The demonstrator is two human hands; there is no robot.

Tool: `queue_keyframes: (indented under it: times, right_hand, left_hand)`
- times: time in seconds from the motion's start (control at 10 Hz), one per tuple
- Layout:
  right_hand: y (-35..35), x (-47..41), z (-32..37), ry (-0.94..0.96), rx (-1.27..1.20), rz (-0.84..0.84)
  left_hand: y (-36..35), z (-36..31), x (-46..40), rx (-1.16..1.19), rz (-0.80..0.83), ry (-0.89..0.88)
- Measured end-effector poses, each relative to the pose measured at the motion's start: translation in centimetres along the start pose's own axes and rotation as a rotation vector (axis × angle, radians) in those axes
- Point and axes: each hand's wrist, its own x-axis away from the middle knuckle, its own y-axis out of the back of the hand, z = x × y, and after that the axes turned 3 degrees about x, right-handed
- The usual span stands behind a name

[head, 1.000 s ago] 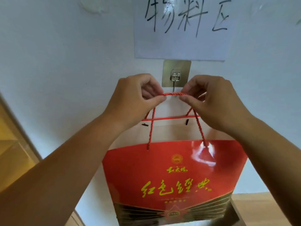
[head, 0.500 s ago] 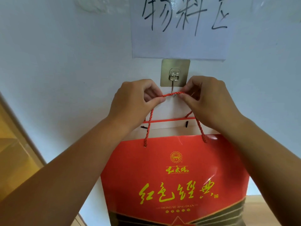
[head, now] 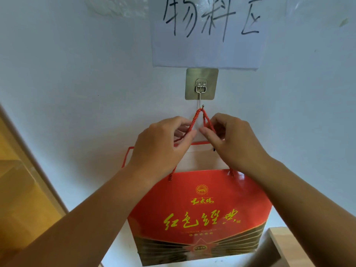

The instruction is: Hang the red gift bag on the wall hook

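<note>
The red gift bag [head: 200, 211] with yellow lettering hangs flat against the white wall. Its red rope handle [head: 200, 114] forms a tight peak over the tip of the metal wall hook [head: 201, 87], which sits on a square adhesive plate. My left hand [head: 163, 145] pinches the left strand of the rope just below the hook. On the other side my right hand [head: 231, 143] pinches the right strand. Both hands cover the bag's upper edge and part of the rope.
A white paper sign [head: 208, 31] with handwritten black characters is stuck to the wall above the hook. A wooden frame [head: 25, 170] runs along the left. A light wooden surface's edge [head: 279, 245] shows at the lower right.
The rope was held level in front of the hook; now it is looped over the hook tip and pulled into a peak. Both hands and the bag have dropped lower.
</note>
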Motion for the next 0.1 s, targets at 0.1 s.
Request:
queue_keyframes:
  times: [0.1]
  right_hand:
    - [0.82,1.19,0.50,0.010,-0.053,0.030]
  left_hand:
    - [0.70,0.03,1.33,-0.122,-0.019,-0.059]
